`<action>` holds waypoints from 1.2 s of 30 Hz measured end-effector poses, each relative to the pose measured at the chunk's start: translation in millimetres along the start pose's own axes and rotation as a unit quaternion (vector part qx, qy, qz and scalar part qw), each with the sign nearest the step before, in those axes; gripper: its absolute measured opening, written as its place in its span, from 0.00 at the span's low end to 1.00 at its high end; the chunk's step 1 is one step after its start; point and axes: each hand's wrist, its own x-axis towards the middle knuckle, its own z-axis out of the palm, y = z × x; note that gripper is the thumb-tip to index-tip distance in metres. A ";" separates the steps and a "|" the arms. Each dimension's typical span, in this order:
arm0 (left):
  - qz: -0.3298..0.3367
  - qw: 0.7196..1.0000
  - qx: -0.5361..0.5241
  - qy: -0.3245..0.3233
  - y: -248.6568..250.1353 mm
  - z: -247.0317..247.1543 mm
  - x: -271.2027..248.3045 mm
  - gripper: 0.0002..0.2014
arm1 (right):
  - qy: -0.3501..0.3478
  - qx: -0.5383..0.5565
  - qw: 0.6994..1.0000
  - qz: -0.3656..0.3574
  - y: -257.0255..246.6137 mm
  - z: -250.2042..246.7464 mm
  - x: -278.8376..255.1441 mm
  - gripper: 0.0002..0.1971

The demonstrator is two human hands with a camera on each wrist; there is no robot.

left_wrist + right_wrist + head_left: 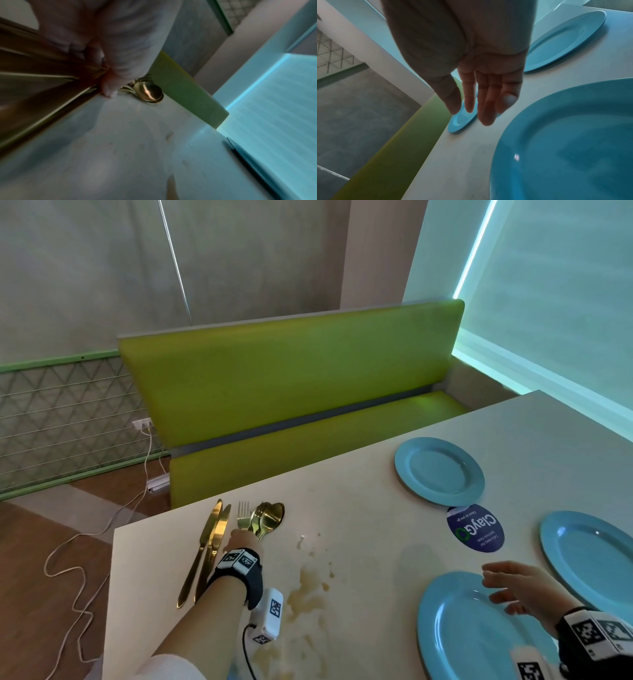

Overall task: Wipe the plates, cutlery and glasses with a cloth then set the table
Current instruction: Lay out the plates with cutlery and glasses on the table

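— What did the table (359, 494) look like?

— It was pale and off-white, with brownish spill stains (308, 590) spread near its front edge and a round dark-blue sticker (475, 528) lying between the plates.

— And the room?

— A lime-green bench seat (291, 378) stood along the table's far edge. Behind it were grey walls, a patterned panel with a green rail at the left, a wooden floor with a white cable (102, 529) trailing over it, and teal-lit blinds (548, 285) on the right.

— Where was the cutlery?

— At the table's left corner: two gold knives (209, 549) side by side, then a gold fork (244, 517) and gold spoons (269, 517) bunched together beside them.

— The left hand (241, 541)?

— It rested on the cutlery handles, its fingers (108, 86) curled down onto them; the wrist view was too blurred to tell which piece they gripped.

— The plates?

— Three blue ones: a far plate (439, 470) near the bench edge, a right plate (589, 559) at the right edge, and a near plate (479, 631) at the front edge.

— The right hand (520, 590)?

— It hovered over the near plate, fingers (486, 102) straight and slightly apart, holding nothing.
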 end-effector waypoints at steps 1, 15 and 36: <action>-0.001 1.000 -0.003 -0.023 -1.0 -2.0 0.3 0.20 | 0.000 0.002 1.000 0.000 0.9 0.6 -0.7 0.05; 0.105 0.922 -0.350 -0.129 60.0 -57.5 -51.8 0.05 | -0.021 -0.041 0.996 -0.081 -35.5 20.6 -33.2 0.07; 0.371 0.850 -0.343 -0.148 151.6 -36.1 -275.6 0.10 | 0.022 0.116 0.965 -0.236 -61.1 9.1 -121.9 0.12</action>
